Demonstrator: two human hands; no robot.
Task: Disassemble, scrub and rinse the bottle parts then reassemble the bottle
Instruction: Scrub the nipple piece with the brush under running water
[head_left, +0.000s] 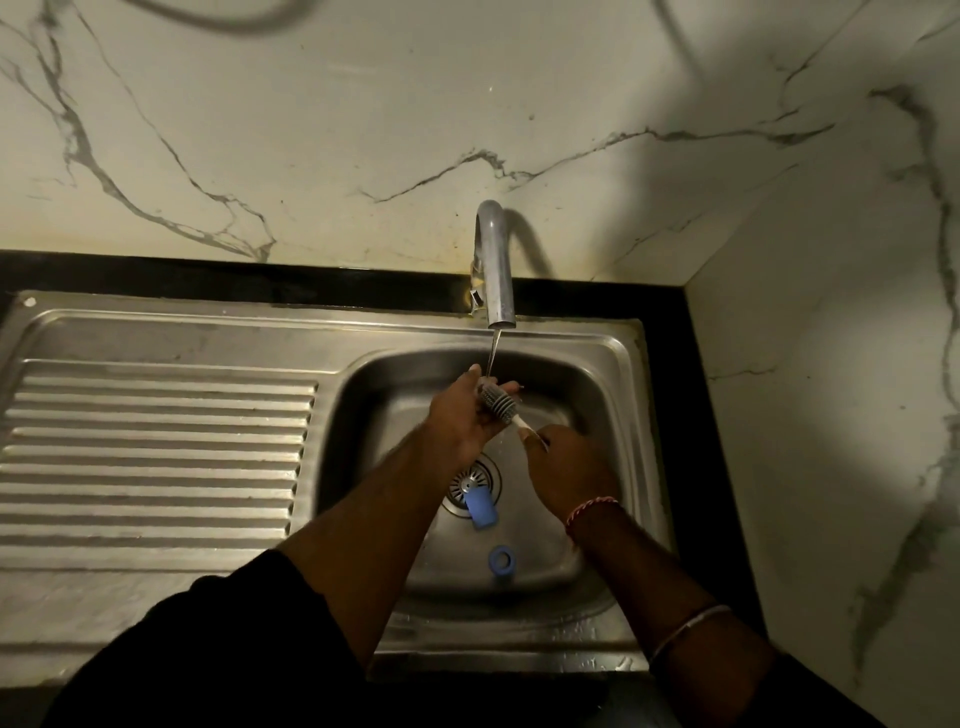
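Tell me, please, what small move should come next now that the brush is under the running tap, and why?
Probably set the brush down and pick up the blue strap piece lying by the drain. The left hand cups the bristles under the stream while the right hand holds the handle; the blue ring also waits in the sink basin.

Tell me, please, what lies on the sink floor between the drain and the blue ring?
In the head view, a blue strap-like piece lies between them, its upper end overlapping the drain; bare steel separates it from the blue ring.
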